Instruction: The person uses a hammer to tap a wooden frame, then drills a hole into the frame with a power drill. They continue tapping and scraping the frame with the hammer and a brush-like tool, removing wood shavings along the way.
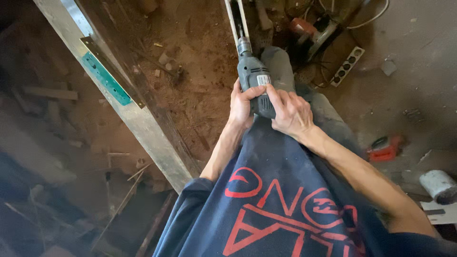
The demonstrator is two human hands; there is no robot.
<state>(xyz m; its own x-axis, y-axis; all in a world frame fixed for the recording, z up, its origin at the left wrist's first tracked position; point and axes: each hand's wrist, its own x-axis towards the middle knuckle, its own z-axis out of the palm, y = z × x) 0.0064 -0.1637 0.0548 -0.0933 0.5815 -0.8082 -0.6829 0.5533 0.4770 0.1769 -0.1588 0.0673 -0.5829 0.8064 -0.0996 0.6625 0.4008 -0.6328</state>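
Head cam: L hand [240, 102] & R hand [290, 112], both grips clamped on grey drill [254, 78]; metal beam [143, 119] well left.

Drill [254, 78] at centre, its bit against a narrow frame piece [236, 19] beyond; long beam [143, 123] runs diagonally at left; power strip [347, 66] far right; a small tool [386, 148], possibly pliers, lies near right.

a grey electric drill [254, 81] points away from the person, its chuck and bit aimed at the end of a narrow pale metal strip [236, 19] that stands nearly upright over the dusty reddish floor. the drill body is dark grey with a small label, its rear pressed against the navy shirt.
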